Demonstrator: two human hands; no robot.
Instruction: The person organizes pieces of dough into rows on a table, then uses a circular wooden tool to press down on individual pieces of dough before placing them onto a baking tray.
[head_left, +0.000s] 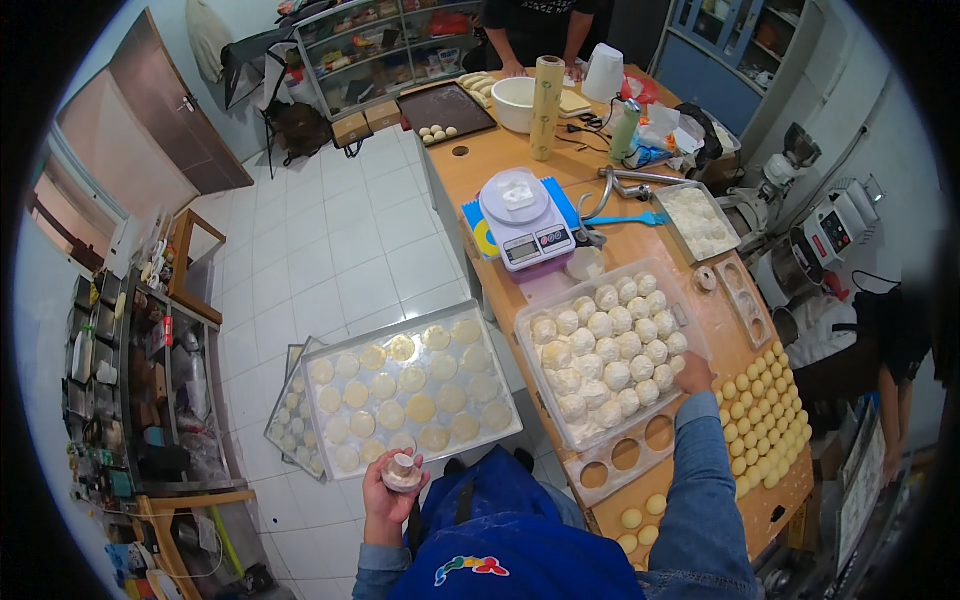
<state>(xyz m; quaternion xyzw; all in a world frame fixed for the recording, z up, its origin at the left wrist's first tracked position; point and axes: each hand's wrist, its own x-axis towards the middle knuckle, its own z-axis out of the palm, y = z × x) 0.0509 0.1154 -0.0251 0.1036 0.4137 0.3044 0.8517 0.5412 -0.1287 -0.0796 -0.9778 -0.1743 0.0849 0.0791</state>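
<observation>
R hand (697, 373) @ tub (541, 391), w/ scale (533, 248) behind (holed board (642, 444) alongside).

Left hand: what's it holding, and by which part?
The left hand holds a small round knobbed piece, around its wider lower part.

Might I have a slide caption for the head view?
Left hand holding a small round object, right hand at a tray of floury dough balls.
</observation>
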